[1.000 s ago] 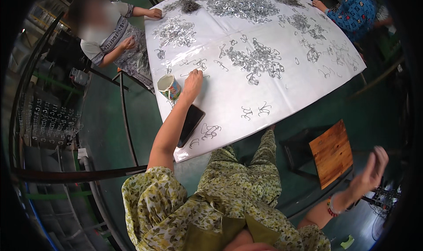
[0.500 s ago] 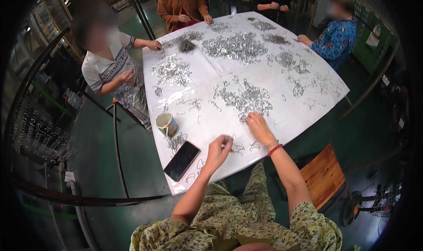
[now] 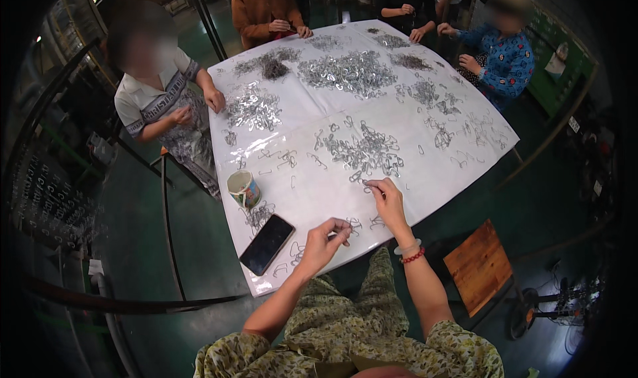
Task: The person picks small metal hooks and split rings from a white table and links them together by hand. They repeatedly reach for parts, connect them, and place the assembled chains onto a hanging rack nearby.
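My right hand [image 3: 388, 205], a red bead bracelet and a pale bangle at its wrist, pinches a small metal clip [image 3: 366, 185] at the near edge of a pile of silvery metal clips [image 3: 364, 151]. Closer to the table's front edge, my left hand [image 3: 327, 240] has its fingers curled together with the thumb; what they hold, if anything, is too small to make out. Right beside its fingertips lie a few thin bent wire hooks [image 3: 355, 226]. More wire hooks [image 3: 296, 253] lie between my left wrist and a black phone [image 3: 267, 245].
A patterned cup [image 3: 244, 190] stands near the left edge of the white-covered table [image 3: 312, 198]. Larger clip piles [image 3: 347, 74] spread farther off. Co-workers [image 3: 159, 89] stand or sit around the far sides. A wooden stool [image 3: 480, 266] is at my right, below table height.
My right hand has drawn back slightly from the pile, a clip now showing at its fingertips. My left hand stays low by the wire hooks. The co-worker at right has lifted a hand off the table.
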{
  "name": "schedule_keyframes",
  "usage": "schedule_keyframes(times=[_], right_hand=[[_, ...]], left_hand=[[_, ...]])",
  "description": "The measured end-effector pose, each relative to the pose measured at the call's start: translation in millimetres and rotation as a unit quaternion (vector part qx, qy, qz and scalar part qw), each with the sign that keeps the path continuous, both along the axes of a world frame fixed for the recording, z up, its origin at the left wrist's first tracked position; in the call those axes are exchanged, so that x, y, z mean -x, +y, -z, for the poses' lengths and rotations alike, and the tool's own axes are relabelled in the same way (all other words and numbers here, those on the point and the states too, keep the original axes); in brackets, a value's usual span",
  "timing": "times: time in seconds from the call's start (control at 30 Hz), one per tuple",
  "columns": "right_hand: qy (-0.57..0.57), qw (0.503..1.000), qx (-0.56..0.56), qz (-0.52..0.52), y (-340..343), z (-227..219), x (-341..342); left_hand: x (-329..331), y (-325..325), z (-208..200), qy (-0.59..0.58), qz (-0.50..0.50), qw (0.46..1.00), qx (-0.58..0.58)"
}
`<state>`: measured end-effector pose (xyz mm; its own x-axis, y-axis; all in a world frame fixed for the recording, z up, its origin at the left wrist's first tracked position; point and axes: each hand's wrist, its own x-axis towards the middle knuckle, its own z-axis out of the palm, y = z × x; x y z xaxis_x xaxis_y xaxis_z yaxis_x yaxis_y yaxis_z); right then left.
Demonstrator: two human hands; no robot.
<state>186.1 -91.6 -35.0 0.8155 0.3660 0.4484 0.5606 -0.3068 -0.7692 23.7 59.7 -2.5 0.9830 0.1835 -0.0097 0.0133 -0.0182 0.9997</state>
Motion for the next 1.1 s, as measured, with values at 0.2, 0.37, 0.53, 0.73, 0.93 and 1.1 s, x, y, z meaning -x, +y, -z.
schedule_keyframes(times=[0.2, 0.37, 0.53, 0.73, 0.93, 1.1], right_hand=[[0.221, 0.968, -0.116, -0.038, -19, -38, 73], [0.213, 0.96, -0.18, -0.03, -31, -42, 104], [0.177, 0.966, -0.189, -0.008, -31, -43, 111], [0.13, 0.98, -0.15, -0.001, -21, -44, 120], [0.094, 0.987, -0.123, -0.029, -20, -42, 117], [0.147, 0.981, -0.123, -0.023, -24, -37, 66]], left_hand=[[-6, -12, -26, -0.02, -0.037, 0.998, -0.036], [-3, -29, -16, -0.121, -0.033, 0.985, -0.121], [0, -38, -21, -0.125, -0.065, 0.979, -0.148], [1, -40, -17, -0.131, -0.103, 0.983, -0.078], [4, -41, -7, -0.1, -0.1, 0.99, -0.01], [0, -26, -13, -0.099, -0.106, 0.989, -0.029]])
